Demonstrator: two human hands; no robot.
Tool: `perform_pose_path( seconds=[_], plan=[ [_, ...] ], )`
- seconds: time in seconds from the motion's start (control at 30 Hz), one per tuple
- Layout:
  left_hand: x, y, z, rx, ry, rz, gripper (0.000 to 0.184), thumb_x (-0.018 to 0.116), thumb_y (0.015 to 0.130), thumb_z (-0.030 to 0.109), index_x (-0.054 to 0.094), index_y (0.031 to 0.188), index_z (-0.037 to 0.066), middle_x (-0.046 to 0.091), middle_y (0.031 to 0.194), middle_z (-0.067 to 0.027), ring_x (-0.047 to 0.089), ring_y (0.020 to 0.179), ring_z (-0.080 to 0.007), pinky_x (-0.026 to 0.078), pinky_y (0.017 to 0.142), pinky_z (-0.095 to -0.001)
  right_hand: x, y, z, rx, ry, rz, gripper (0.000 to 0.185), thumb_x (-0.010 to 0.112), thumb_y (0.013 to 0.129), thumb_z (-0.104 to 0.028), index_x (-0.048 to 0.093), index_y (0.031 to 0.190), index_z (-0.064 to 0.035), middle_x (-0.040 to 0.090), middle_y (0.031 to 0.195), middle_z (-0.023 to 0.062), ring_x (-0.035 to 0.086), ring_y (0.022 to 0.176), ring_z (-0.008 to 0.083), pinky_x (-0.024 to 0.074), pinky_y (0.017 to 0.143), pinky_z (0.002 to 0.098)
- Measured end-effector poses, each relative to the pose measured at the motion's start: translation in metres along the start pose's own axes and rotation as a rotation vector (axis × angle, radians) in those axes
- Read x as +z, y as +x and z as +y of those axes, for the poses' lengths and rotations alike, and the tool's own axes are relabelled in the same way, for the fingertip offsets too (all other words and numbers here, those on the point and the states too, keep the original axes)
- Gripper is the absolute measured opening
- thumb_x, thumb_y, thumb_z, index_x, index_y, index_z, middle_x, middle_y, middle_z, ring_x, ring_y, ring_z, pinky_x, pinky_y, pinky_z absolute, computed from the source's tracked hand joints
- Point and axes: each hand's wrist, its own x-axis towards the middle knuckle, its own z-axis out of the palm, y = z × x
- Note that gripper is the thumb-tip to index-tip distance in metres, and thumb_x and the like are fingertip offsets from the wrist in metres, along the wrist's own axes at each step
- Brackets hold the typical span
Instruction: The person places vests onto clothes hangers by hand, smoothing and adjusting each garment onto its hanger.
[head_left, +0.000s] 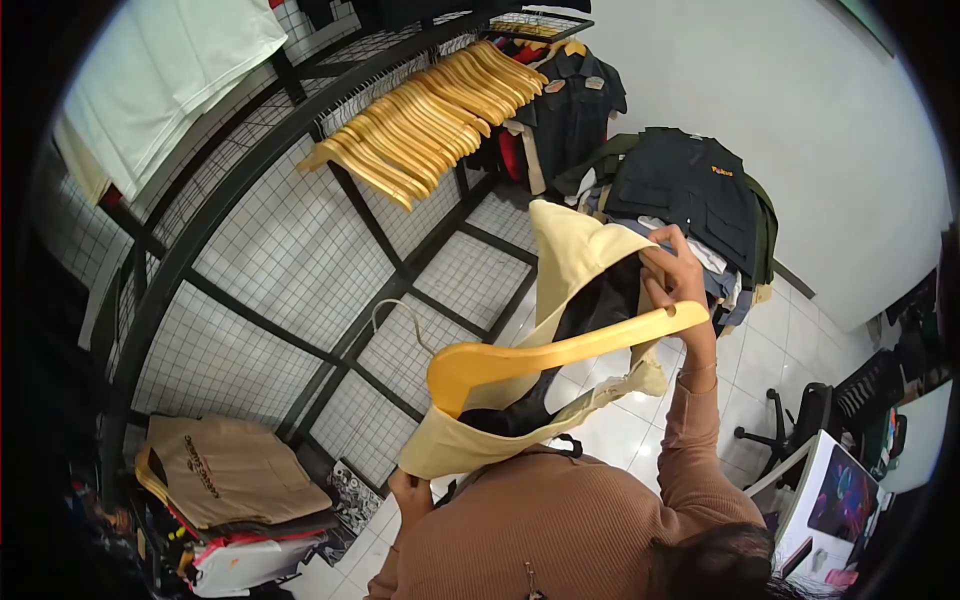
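A cream vest point(580, 250) with a dark lining hangs in front of me, partly on a wooden hanger point(560, 352). One end of the hanger sits inside the vest's left shoulder; the other end sticks out bare. My right hand point(675, 268) pinches the edge of the vest's far shoulder, fingers closed. The bare hanger end crosses in front of my right wrist; whether they touch I cannot tell. My left hand point(408, 495) grips the vest's lower left edge, its fingers partly hidden by the cloth. The hanger's metal hook points up and left.
A black rack point(345, 105) holds a row of wooden hangers point(430, 120) and dark shirts point(570, 100). Behind my right hand is a garment pile topped by a black vest point(685, 195). Folded brown clothing point(230, 470) lies lower left. An office chair point(800, 410) and a monitor point(845, 495) stand right.
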Motion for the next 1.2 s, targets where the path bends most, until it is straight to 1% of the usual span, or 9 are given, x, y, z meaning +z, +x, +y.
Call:
perform_pose_path(
  seconds=[0.13,0.27,0.53,0.6,0.7,0.87,0.97,1.1,1.2],
  plan=[
    [-0.017,0.033,-0.008,0.166,-0.033,0.096,0.017,0.059,0.085,0.008,0.06,0.093,-0.007,0.059,0.073,-0.0027,0.048,0.063,-0.0043,0.037,0.055,-0.0203,0.016,0.038,-0.006,-0.084,0.011,-0.02,0.024,0.053,0.067,0.011,0.058,0.088,0.0026,0.048,0.094,0.0094,0.05,0.072,0.0156,0.0394,0.063,0.021],
    [-0.043,0.08,0.024,0.154,-0.016,0.128,0.015,0.058,0.085,0.007,0.059,0.09,-0.008,0.055,0.065,-0.0001,0.044,0.057,-0.0045,0.034,0.049,-0.0209,0.029,0.058,-0.006,-0.114,0.03,-0.106,0.029,0.052,0.066,0.013,0.059,0.091,0.0015,0.047,0.095,0.0097,0.05,0.071,0.017,0.0398,0.063,0.0219],
    [-0.076,0.154,0.004,0.111,-0.012,0.296,0.013,0.057,0.083,0.003,0.06,0.09,-0.008,0.058,0.065,-0.0004,0.049,0.06,-0.0036,0.036,0.051,-0.019,0.137,0.063,-0.078,-0.218,-0.269,-0.026,0.045,0.049,0.066,0.015,0.062,0.104,-0.0065,0.045,0.093,0.0124,0.053,0.067,0.0217,0.0435,0.06,0.0272],
    [-0.075,0.171,0.0,0.147,-0.094,0.346,0.013,0.058,0.083,0.003,0.061,0.089,-0.008,0.059,0.066,-0.0006,0.049,0.061,-0.0036,0.037,0.052,-0.0191,0.179,0.057,-0.088,-0.274,-0.223,-0.131,0.058,0.05,0.063,0.013,0.056,0.116,-0.0109,0.043,0.092,0.0131,0.054,0.066,0.0253,0.0466,0.055,0.0351],
    [-0.084,0.195,-0.003,0.231,-0.269,0.447,0.012,0.06,0.081,0.003,0.062,0.087,-0.007,0.061,0.068,-0.0009,0.051,0.063,-0.0035,0.04,0.054,-0.0194,0.208,0.061,-0.092,-0.309,-0.121,-0.338,0.051,0.056,0.069,0.007,0.055,0.117,-0.0087,0.046,0.091,0.0126,0.053,0.065,0.0233,0.0462,0.055,0.033],
    [-0.131,0.203,0.01,0.255,-0.076,0.334,0.01,0.063,0.075,0.0,0.063,0.082,-0.007,0.061,0.064,-0.0022,0.051,0.06,-0.003,0.04,0.053,-0.0196,0.204,0.102,-0.124,-0.397,0.186,-0.198,0.044,0.064,0.074,-0.003,0.053,0.117,-0.0052,0.05,0.091,0.0111,0.053,0.064,0.02,0.0442,0.052,0.0289],
    [-0.145,0.204,0.017,0.283,0.117,0.265,0.013,0.062,0.071,-0.003,0.065,0.084,-0.006,0.061,0.063,-0.0009,0.048,0.058,-0.0006,0.036,0.05,-0.0181,0.222,0.137,-0.174,-0.351,0.474,-0.064,0.03,0.068,0.076,-0.008,0.057,0.104,-0.001,0.057,0.094,0.0119,0.057,0.074,0.014,0.0449,0.055,0.0235],
    [-0.163,0.211,0.031,0.366,0.188,0.358,0.016,0.062,0.065,-0.002,0.064,0.081,-0.005,0.055,0.055,-0.0049,0.045,0.053,-0.0001,0.035,0.047,-0.0197,0.274,0.172,-0.199,-0.502,0.379,-0.063,0.019,0.07,0.074,-0.009,0.062,0.088,0.0013,0.057,0.079,0.0077,0.055,0.064,0.0127,0.0424,0.052,0.0211],
    [-0.181,0.209,0.041,0.335,0.277,0.396,0.016,0.062,0.064,-0.003,0.064,0.079,-0.003,0.061,0.062,-0.0133,0.061,0.053,-0.0151,0.045,0.053,-0.0244,0.294,0.18,-0.23,-0.507,0.473,-0.022,0.013,0.069,0.076,-0.008,0.061,0.079,0.001,0.053,0.069,0.0051,0.048,0.054,0.0109,0.0394,0.048,0.0221]
  ],
)
